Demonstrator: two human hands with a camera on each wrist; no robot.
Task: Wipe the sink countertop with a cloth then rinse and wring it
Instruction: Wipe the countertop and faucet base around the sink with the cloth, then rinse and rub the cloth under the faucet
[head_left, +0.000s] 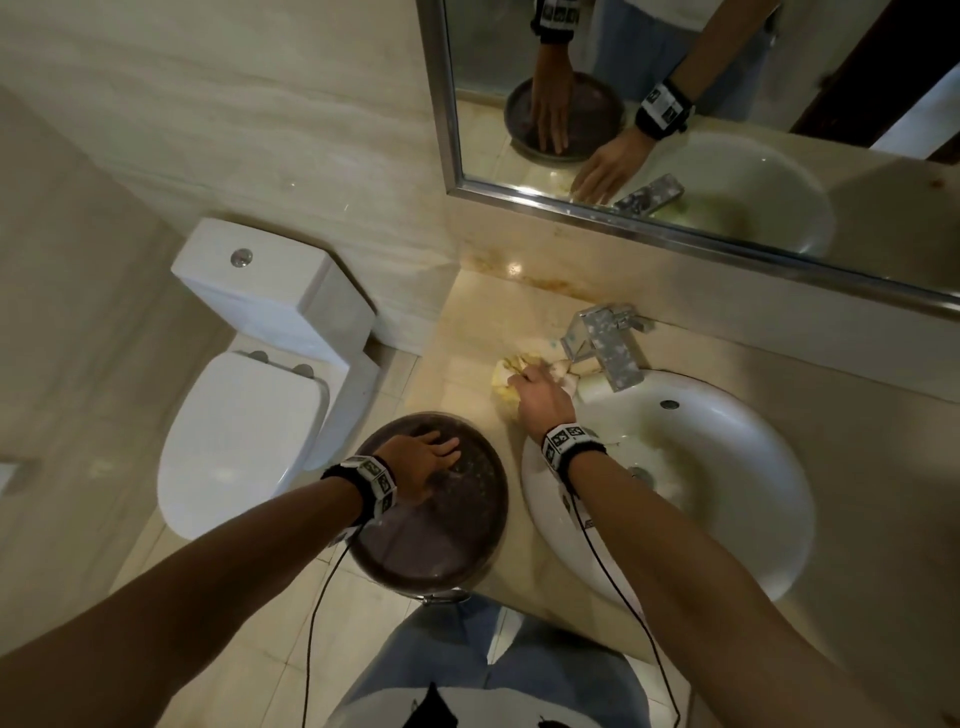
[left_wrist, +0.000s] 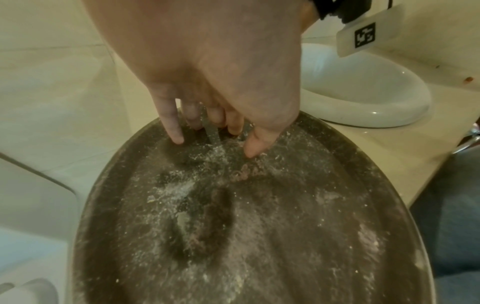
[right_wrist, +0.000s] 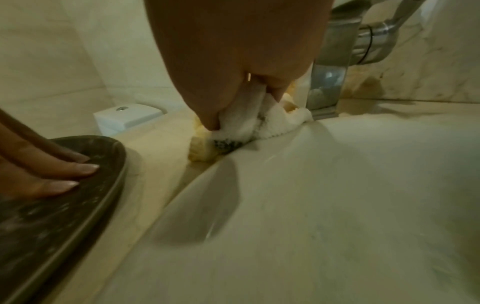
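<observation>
From the head view, the right hand (head_left: 540, 397) grips the bunched cloth (head_left: 506, 382) on the desk (head_left: 467, 332), just left of the tap (head_left: 605, 345) and at the sink (head_left: 727, 519) rim. The left wrist view shows the left hand (left_wrist: 207, 72), fingers straight and spread, pressing a dusty dark tray (left_wrist: 246, 226) left of the sink. In the right wrist view the cloth (right_wrist: 249, 125) bulges under curled fingers (right_wrist: 205, 115), touching the tap's base.
</observation>
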